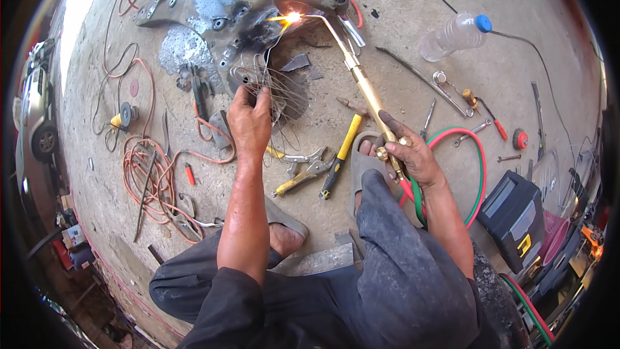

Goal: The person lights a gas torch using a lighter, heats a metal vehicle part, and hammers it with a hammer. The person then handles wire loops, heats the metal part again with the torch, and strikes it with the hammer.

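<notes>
My right hand (413, 157) is closed around the lower end of a brass gas welding torch (368, 90), by its valve knobs. The torch's thin bent tip points up and left, with a bright orange-white flame at its end. My left hand (250, 118) pinches a tangled coil of thin wire (284, 94). One strand of the wire runs up to the flame. Flame and wire end meet at a dark metal car part (252, 10), which lies on the floor with scorched patches and holes. Glare hides the exact spot being heated.
Red and green hoses (481, 174) run from the torch past my right arm. A yellow-handled hammer (342, 155) and locking pliers (303, 171) lie between my feet. A plastic bottle (455, 35), a black toolbox (513, 220) and an orange cable (145, 168) are around me.
</notes>
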`<act>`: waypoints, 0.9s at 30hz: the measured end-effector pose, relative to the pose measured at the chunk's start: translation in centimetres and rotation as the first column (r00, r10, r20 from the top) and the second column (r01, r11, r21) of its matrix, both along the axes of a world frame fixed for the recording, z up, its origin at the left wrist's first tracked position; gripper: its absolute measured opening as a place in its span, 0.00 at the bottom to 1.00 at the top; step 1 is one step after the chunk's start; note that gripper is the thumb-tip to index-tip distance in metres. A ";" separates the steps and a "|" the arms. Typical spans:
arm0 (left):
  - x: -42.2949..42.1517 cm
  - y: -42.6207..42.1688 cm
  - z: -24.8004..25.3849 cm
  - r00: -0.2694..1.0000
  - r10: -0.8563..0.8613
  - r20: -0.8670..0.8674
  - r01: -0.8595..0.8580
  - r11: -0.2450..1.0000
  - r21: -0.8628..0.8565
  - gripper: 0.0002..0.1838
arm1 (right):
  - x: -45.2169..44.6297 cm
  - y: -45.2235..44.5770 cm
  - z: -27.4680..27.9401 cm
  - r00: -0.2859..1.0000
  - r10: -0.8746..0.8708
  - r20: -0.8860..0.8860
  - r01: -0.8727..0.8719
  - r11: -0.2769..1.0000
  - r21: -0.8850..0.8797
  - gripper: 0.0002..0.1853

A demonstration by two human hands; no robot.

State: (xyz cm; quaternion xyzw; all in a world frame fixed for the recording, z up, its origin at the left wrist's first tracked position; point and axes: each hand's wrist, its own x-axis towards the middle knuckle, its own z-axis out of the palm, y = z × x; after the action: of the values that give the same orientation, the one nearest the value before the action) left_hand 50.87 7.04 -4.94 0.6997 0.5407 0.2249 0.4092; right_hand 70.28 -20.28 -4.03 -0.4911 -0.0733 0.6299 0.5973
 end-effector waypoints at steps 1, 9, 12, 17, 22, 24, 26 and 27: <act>-0.1 0.0 -0.2 1.000 0.004 0.007 -0.004 1.000 -0.010 0.14 | 0.0 0.0 0.0 1.000 0.006 0.002 -0.006 1.000 -0.004 0.35; -0.2 0.3 -0.5 1.000 -0.007 -0.011 0.007 0.999 0.031 0.13 | -0.5 0.1 -0.2 0.999 -0.024 0.041 0.026 0.999 -0.036 0.39; -0.1 0.2 -0.4 1.000 -0.005 0.003 0.005 1.000 0.028 0.13 | -0.3 0.0 -0.1 1.000 0.000 0.021 0.001 0.999 -0.048 0.39; 0.1 0.1 0.0 1.000 0.008 -0.006 -0.008 1.000 -0.006 0.13 | -0.4 0.2 0.0 1.000 -0.012 0.012 0.012 0.999 -0.030 0.39; 0.3 0.2 -0.2 0.999 -0.027 -0.027 0.029 0.997 0.067 0.13 | -0.5 0.3 0.1 0.999 -0.024 0.024 0.024 0.999 -0.023 0.39; 0.3 0.3 -0.3 0.999 -0.027 -0.023 0.028 0.998 0.049 0.13 | -0.5 0.2 -0.3 0.999 -0.020 0.046 0.021 1.000 -0.021 0.39; 0.2 0.4 -0.6 1.000 -0.013 0.000 0.013 1.000 0.002 0.14 | -0.4 0.1 -0.5 0.999 -0.013 0.041 0.014 1.000 -0.022 0.39; 0.2 0.4 -0.6 1.000 -0.014 0.006 0.014 1.000 0.000 0.14 | -0.4 0.0 -0.5 0.999 -0.010 0.038 0.011 1.000 -0.022 0.39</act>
State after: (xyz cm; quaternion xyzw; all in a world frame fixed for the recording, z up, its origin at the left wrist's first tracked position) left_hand 51.08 7.42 -5.52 0.7028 0.5346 0.2242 0.4123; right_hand 69.85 -20.24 -4.54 -0.5098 -0.0751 0.6180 0.5937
